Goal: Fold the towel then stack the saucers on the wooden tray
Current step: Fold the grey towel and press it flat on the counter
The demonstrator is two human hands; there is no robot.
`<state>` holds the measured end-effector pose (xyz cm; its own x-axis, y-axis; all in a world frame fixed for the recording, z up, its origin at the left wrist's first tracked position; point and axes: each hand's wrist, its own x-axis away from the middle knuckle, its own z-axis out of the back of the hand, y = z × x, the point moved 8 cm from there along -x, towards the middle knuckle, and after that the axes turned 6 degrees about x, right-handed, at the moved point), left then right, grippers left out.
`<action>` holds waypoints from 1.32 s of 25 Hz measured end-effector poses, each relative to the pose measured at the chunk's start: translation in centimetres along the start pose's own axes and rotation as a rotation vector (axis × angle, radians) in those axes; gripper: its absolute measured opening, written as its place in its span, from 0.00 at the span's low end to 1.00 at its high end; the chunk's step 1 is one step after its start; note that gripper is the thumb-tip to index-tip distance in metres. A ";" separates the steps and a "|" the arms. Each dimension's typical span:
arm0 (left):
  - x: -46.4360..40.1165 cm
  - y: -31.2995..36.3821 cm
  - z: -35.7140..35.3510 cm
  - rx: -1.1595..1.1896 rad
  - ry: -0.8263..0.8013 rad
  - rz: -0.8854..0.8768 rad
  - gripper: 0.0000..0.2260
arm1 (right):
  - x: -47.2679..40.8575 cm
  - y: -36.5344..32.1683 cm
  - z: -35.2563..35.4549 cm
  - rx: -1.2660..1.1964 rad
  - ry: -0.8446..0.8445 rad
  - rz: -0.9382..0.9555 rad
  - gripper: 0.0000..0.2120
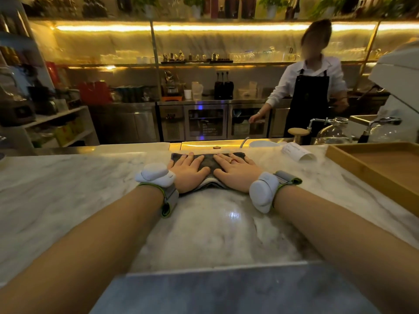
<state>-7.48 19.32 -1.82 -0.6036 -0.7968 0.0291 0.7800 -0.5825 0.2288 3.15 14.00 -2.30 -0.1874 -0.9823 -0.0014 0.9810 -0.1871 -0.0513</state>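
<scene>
A dark grey towel [209, 163] lies folded into a small flat pad on the marble counter [68, 189], near its far edge. My left hand [189, 173] rests flat on the towel's left half, fingers spread. My right hand [235, 172], with a ring on it, lies flat on the right half. Both palms press down and neither grips anything. A lighter layer of the towel shows under my wrists at its near edge. The wooden tray [353, 163] sits at the right of the counter with nothing on the part I see. No saucers are visible.
A rolled paper slip [299, 152] lies between the towel and the tray. Glass carafes [335, 132] and a wood-topped stand [298, 132] stand behind the counter's far edge. A person in a black apron [310, 96] works behind the bar. Bare marble stretches left and toward me.
</scene>
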 end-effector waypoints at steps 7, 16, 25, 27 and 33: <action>8.4 1.9 -0.6 0.021 -0.027 -0.051 0.26 | 8.1 -1.8 -0.3 -0.010 -0.022 0.009 0.29; 17.0 3.7 -1.1 -0.111 -0.074 -0.161 0.26 | 16.0 -4.0 -0.6 0.013 0.004 -0.003 0.29; 15.8 -0.9 3.4 0.181 0.321 -0.101 0.28 | 16.6 0.5 3.8 -0.116 0.247 -0.171 0.30; 14.9 -1.9 2.0 0.133 0.243 0.045 0.28 | 16.2 1.8 2.9 0.012 0.138 -0.243 0.31; 15.3 -1.6 2.2 0.265 0.231 0.040 0.14 | 16.0 1.7 2.2 -0.159 0.221 -0.182 0.17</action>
<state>-18.33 8.45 0.35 -0.4969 -0.8509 -0.1706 0.7138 -0.5126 0.4773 1.90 -2.04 -0.20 -0.3823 -0.9035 -0.1939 0.9136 -0.3382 -0.2257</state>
